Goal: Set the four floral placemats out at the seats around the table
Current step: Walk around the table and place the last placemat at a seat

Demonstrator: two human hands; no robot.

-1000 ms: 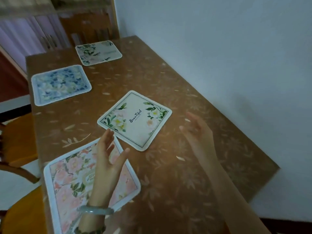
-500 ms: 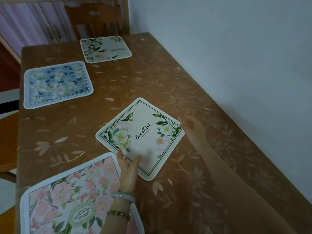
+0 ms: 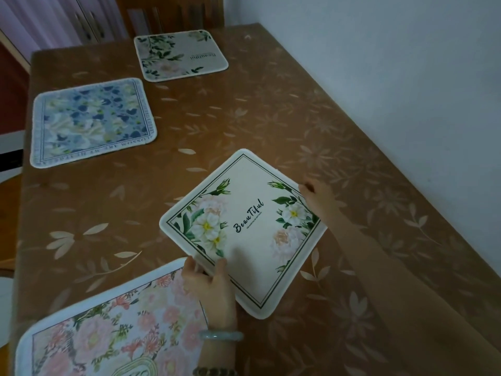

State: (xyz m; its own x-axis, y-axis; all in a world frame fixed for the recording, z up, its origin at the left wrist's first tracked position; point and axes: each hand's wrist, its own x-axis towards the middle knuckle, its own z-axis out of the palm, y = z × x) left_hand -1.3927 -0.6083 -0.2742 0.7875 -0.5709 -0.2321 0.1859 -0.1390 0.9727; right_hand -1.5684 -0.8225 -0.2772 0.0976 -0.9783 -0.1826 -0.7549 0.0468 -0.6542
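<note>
A cream placemat (image 3: 244, 229) with white flowers and the word "Beautiful" lies turned like a diamond in the middle of the brown table (image 3: 339, 147). My left hand (image 3: 211, 286) pinches its near-left edge. My right hand (image 3: 317, 195) grips its right corner. A pink floral placemat (image 3: 108, 335) lies at the near left edge, partly under my left wrist. A blue floral placemat (image 3: 92, 122) sits along the left side. A cream and green placemat (image 3: 180, 54) lies at the far end.
A wooden chair back (image 3: 173, 14) stands behind the far end of the table. A white wall (image 3: 406, 63) runs along the table's right side. Part of an orange chair seat (image 3: 10, 207) shows at the left edge.
Both hands came down from above the table and took hold of the cream "Beautiful" placemat. The view has moved closer over the table.
</note>
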